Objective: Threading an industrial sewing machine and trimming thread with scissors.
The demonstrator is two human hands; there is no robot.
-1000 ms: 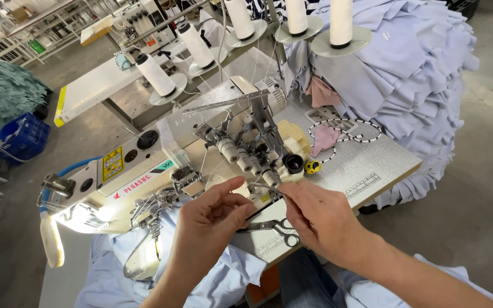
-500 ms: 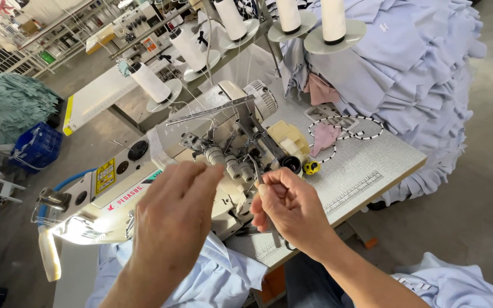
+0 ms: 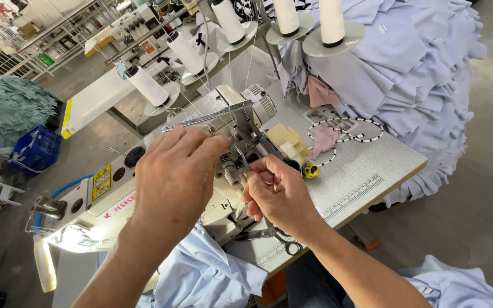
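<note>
A white overlock sewing machine (image 3: 115, 188) stands on a grey table (image 3: 366, 162). My left hand (image 3: 172, 171) is raised over the machine's thread guides, with its fingertips pinched on a fine white thread. My right hand (image 3: 278, 191) is just right of it, beside the tension knobs. It is closed on thin metal tweezers (image 3: 239, 159) whose tip points up towards the left fingertips. White thread cones (image 3: 146, 85) stand on a rack behind the machine, and their threads run down to it. Light-blue cloth (image 3: 201, 274) hangs below the machine's front.
Scissors (image 3: 283, 239) lie on the table under my right wrist. A small yellow object (image 3: 311, 170) and a black-and-white cord (image 3: 343, 128) lie further back. A tall pile of light-blue fabric (image 3: 417, 74) fills the right. A blue crate (image 3: 35, 149) and green fabric (image 3: 9, 105) are on the left.
Both hands have risen from the machine's front edge to its thread guides and tension knobs. The left hand now covers the machine's middle.
</note>
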